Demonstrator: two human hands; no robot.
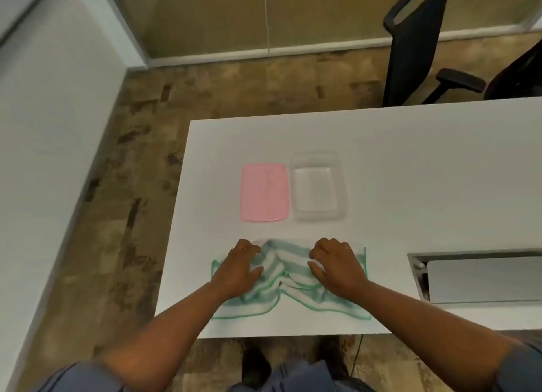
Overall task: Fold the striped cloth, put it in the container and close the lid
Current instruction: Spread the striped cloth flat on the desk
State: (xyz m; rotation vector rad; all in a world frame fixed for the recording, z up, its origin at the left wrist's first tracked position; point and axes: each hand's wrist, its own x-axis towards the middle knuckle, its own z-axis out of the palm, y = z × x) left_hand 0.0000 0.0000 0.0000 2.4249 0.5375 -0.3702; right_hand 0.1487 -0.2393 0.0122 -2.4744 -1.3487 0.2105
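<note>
The green-and-white striped cloth (289, 286) lies bunched and wrinkled on the white table (410, 162) near its front edge. My left hand (240, 267) rests on the cloth's left part, fingers curled into the fabric. My right hand (337, 264) sits on its right part and pinches a fold between thumb and fingers. Beyond the cloth stands the clear plastic container (318, 186), uncovered and with nothing in it. Its pink lid (264, 192) lies flat on the table just left of the container.
A rectangular cable hatch with a metal frame (475, 277) is set into the table at the right. A black office chair (416, 48) stands behind the table's far edge. A white wall runs along the left, with patterned carpet floor between.
</note>
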